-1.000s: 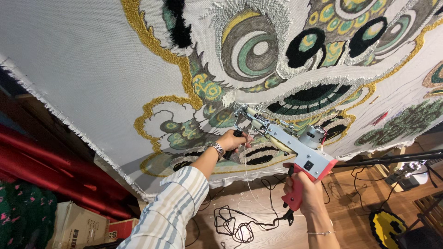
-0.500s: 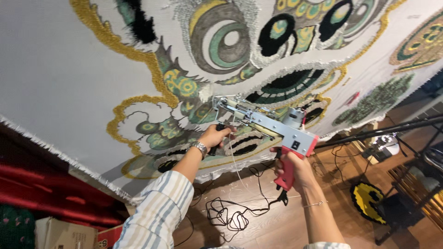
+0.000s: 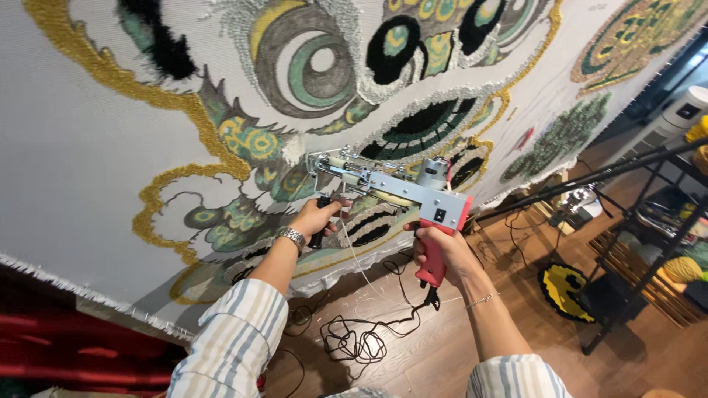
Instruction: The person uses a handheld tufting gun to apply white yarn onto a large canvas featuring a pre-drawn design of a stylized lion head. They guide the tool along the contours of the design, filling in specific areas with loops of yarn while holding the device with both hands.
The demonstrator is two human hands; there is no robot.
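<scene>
I have the tufting gun [image 3: 398, 188] up against the stretched cloth [image 3: 88, 147], its needle end touching the fabric near the lower middle of the cloth, just beside a green and yellow scale patch and above a black and cream striped shape. My right hand [image 3: 442, 247] is clenched around the gun's red grip, below the grey body with its small motor. My left hand [image 3: 318, 217] is closed on the black front handle under the nose; a metal watch [image 3: 292, 237] sits on that wrist, and both sleeves are striped. A thin white yarn strand hangs from the gun between my hands. Below, a black power cord [image 3: 361, 335] lies tangled on the wooden floor [image 3: 457, 361]. Past the cloth's lower right edge, a black stand [image 3: 627, 243] leans, with a yellow and black round rug [image 3: 564, 291] at its foot.
</scene>
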